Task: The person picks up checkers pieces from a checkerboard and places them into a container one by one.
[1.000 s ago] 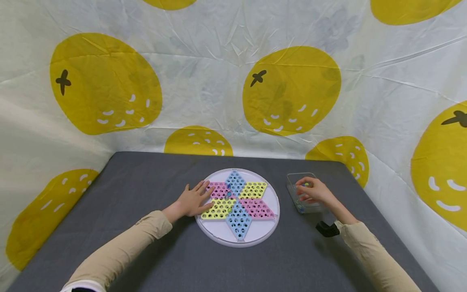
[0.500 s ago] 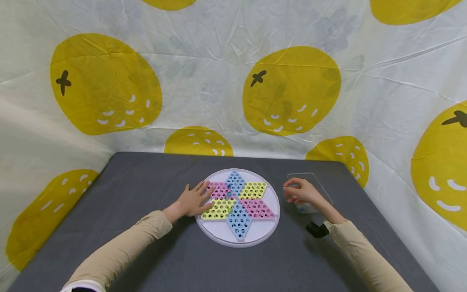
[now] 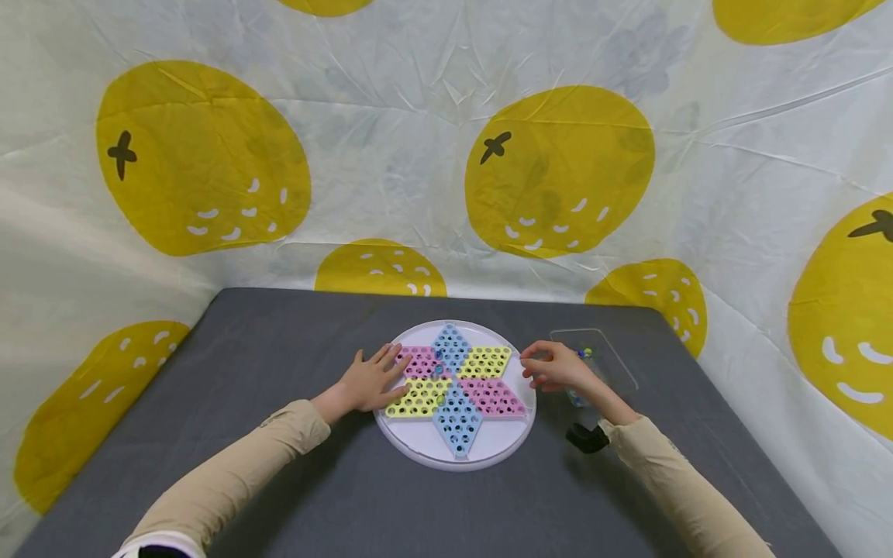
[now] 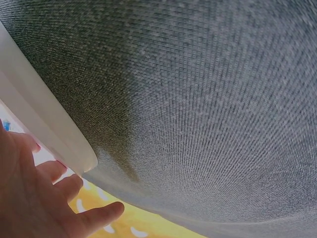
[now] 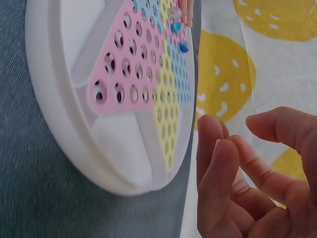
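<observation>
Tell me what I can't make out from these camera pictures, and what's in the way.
Head: part of the clear container, behind the right hand.
Head: how many marbles it holds; too small, partly covered.
Left wrist: most of the game board, cut off by the left edge.
Right wrist: whether that hand holds anything; its curled fingers could hide it.

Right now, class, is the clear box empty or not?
Not empty: marbles show inside the clear box in the head view; how full it is cannot be told, since the right hand partly covers it.
</observation>
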A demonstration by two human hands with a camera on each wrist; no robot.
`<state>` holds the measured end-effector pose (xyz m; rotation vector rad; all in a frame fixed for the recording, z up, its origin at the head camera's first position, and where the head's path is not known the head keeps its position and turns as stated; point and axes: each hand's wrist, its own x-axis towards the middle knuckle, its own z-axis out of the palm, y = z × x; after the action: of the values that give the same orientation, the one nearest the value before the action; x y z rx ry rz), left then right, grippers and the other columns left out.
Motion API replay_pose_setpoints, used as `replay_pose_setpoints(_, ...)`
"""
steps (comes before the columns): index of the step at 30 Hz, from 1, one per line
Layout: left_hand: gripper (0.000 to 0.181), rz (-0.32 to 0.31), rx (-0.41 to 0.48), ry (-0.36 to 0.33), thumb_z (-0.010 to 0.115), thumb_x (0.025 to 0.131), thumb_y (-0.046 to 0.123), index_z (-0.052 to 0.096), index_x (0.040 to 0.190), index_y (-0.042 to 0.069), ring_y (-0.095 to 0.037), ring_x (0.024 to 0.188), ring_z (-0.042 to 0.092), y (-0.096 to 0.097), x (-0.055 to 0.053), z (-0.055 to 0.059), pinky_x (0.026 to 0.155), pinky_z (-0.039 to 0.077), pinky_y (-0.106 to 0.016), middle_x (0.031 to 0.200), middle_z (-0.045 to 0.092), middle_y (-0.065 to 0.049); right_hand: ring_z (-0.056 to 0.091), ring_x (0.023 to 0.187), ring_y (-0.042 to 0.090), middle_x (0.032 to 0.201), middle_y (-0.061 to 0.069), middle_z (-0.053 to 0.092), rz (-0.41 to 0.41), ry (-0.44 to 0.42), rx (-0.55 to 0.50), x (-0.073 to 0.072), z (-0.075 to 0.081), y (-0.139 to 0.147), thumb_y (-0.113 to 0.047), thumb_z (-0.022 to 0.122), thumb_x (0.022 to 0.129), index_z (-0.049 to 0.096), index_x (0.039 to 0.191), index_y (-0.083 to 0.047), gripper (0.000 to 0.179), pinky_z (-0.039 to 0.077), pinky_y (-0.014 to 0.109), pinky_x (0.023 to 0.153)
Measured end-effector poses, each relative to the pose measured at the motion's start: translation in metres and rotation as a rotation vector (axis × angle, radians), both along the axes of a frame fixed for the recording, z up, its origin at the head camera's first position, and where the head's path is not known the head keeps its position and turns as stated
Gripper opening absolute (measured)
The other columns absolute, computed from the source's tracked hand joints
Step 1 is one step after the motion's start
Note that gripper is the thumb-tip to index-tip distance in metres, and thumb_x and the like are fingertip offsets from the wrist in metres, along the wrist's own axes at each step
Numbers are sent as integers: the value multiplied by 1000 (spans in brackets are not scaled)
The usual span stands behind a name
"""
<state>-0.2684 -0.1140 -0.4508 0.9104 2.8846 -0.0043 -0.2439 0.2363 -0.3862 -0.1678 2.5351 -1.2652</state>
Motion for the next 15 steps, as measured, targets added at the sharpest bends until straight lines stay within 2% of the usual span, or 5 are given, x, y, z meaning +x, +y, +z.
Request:
replay_pose_setpoints(3, 63, -1, 2, 3, 33, 92, 52, 21, 145, 19, -32, 139, 15, 0, 0, 1, 99, 21, -65, 151, 17, -11, 66, 68, 20, 92, 22, 66, 26, 0, -2, -1, -1, -6, -23, 54, 90, 53, 113, 3, 35, 52, 35, 59)
replay_pose_setpoints(9, 64, 5, -4, -1, 32, 92, 53, 20, 145, 19, -31, 139, 15, 0, 0, 1, 99, 21, -65, 151, 16, -11, 67, 69, 25, 89, 20, 67, 57, -8, -4, -3, -4, -22, -22, 54, 90, 55, 109, 2, 31, 52, 43, 63)
replay_pose_setpoints(15, 64, -3, -4, -1, 32, 92, 53, 20, 145, 19, -32, 139, 15, 0, 0, 1, 99, 21, -65, 151, 16, -11, 67, 70, 27, 90, 22, 67, 79, -8, -10, -5, -7, -36, -21, 55, 89, 56, 108, 2, 30, 53, 44, 61)
